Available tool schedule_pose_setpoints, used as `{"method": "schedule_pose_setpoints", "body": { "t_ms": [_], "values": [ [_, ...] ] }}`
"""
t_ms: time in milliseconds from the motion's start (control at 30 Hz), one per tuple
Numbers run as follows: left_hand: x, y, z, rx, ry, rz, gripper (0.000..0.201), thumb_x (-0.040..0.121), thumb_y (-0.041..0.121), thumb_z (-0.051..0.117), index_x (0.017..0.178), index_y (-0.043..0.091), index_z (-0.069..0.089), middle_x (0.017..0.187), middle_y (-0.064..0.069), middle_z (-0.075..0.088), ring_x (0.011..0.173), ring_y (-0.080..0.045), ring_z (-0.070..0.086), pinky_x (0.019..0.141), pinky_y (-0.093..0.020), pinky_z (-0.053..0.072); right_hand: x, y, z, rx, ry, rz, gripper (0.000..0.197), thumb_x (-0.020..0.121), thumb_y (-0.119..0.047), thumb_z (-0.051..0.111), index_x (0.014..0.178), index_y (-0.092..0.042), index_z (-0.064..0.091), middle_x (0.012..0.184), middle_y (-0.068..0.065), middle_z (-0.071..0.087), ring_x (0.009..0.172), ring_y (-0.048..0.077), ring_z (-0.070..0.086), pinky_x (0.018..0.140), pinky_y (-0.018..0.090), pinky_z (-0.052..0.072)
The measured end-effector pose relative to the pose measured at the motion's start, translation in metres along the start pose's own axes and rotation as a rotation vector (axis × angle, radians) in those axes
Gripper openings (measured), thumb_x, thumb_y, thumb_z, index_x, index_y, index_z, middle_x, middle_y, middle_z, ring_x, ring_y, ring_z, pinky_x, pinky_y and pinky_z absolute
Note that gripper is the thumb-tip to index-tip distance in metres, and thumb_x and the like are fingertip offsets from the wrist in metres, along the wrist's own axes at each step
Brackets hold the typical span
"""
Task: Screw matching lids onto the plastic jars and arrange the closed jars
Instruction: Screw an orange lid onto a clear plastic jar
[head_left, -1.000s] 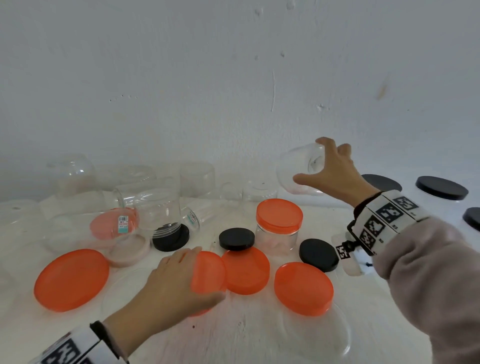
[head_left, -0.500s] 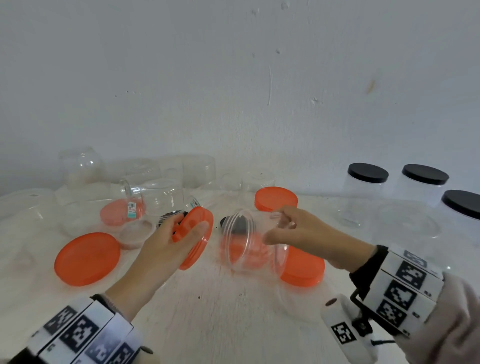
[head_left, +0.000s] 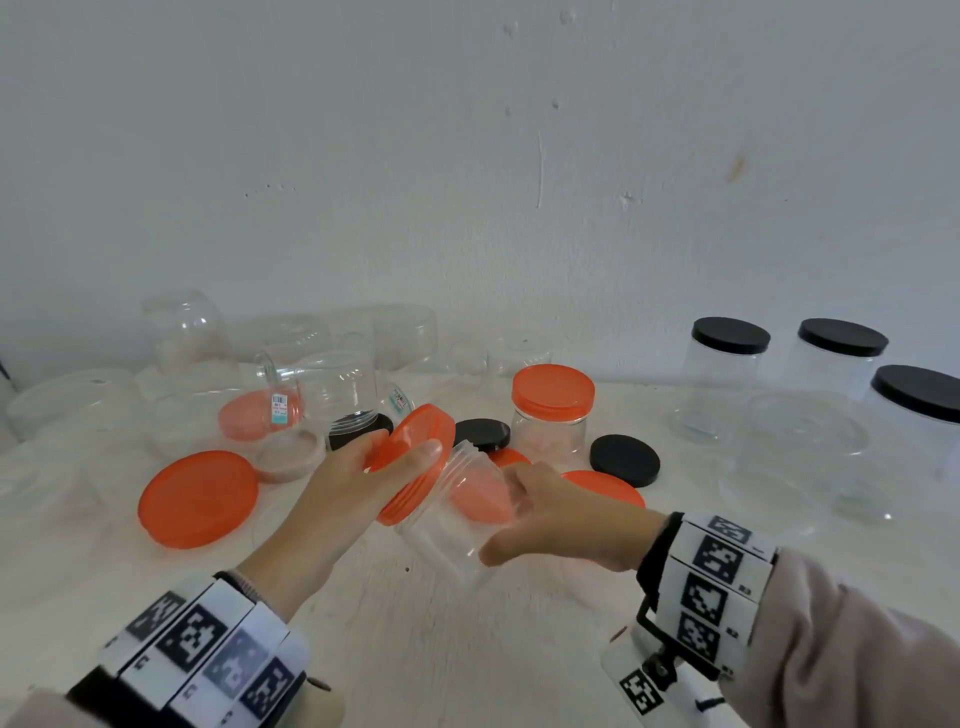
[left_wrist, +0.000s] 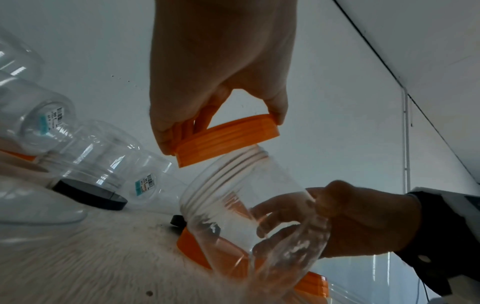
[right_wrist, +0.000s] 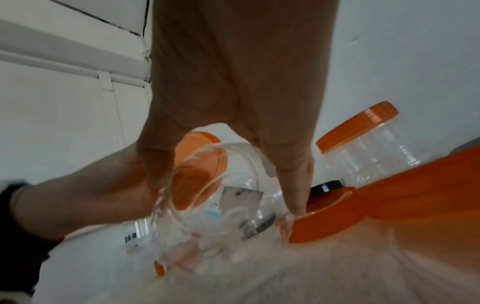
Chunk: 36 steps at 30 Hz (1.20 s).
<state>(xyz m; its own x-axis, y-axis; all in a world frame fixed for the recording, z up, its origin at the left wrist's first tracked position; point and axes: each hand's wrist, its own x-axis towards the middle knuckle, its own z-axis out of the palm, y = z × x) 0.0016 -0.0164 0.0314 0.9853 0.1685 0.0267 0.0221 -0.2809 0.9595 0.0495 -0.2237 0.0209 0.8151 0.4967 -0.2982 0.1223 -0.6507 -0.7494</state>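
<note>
Orange lid (head_left: 415, 457) pinched by left-hand fingers (head_left: 410, 451) — right hand (head_left: 561, 514) curls round the clear jar (head_left: 447, 519).

Clear glossy plastic jar (head_left: 457, 514), ribbed lid (head_left: 415, 457)

In the right wrist view the clear plastic jar (right_wrist: 221, 205) was smeared by motion blur, its label unreadable. The right hand (head_left: 561, 514) covered the jar's base in the head view. The round orange lid (right_wrist: 426, 185) at 3 o'clock ran off the frame edge. The black-lidded clear jar (head_left: 919, 410) at 3 o'clock was also cut off.
</note>
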Motion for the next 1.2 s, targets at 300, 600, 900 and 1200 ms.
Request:
{"method": "schedule_pose_setpoints", "body": {
  "t_ms": [300, 600, 900, 1200],
  "values": [
    [-0.008, 0.003, 0.006, 0.12, -0.06, 0.03, 0.072, 0.046, 0.08, 0.068, 0.106, 0.043, 0.054, 0.102, 0.027, 0.056, 0.097, 0.002, 0.056, 0.065, -0.011, 0.038, 0.0, 0.01, -0.001, -0.203, -0.061, -0.015, 0.102, 0.069, -0.037, 0.085, 0.145, -0.026, 0.018, 0.14, -0.007, 0.038, 0.124, 0.017, 0.042, 0.106, 0.036, 0.04],
    [-0.012, 0.009, 0.025, 0.48, -0.165, 0.148, 0.058, 0.064, 0.061, 0.077, 0.108, 0.044, 0.043, 0.102, 0.033, 0.04, 0.087, 0.02, 0.045, 0.066, -0.004, 0.038, 0.002, 0.017, -0.006, -0.089, -0.113, 0.004, 0.093, 0.066, -0.035, 0.086, 0.14, -0.034, 0.029, 0.136, -0.014, 0.049, 0.127, 0.013, 0.045, 0.11, 0.041, 0.036],
    [-0.004, 0.01, 0.039, 0.73, -0.228, 0.206, 0.1, 0.066, 0.065, 0.072, 0.145, 0.02, 0.03, 0.146, 0.008, 0.034, 0.129, -0.011, 0.034, 0.099, -0.024, 0.034, 0.004, 0.022, -0.005, -0.043, -0.106, 0.018, 0.103, 0.064, -0.037, 0.088, 0.145, -0.034, 0.023, 0.145, -0.013, 0.043, 0.134, 0.012, 0.04, 0.112, 0.044, 0.033],
    [-0.002, -0.006, 0.023, 0.526, -0.316, 0.156, 0.107, 0.058, 0.067, 0.077, 0.14, 0.054, 0.011, 0.132, 0.038, 0.023, 0.124, 0.003, 0.028, 0.092, -0.01, 0.033, 0.005, 0.022, -0.008, -0.085, -0.097, 0.006, 0.11, 0.063, -0.043, 0.087, 0.146, -0.038, 0.014, 0.142, -0.016, 0.039, 0.133, 0.01, 0.037, 0.111, 0.037, 0.032]
  ]
}}
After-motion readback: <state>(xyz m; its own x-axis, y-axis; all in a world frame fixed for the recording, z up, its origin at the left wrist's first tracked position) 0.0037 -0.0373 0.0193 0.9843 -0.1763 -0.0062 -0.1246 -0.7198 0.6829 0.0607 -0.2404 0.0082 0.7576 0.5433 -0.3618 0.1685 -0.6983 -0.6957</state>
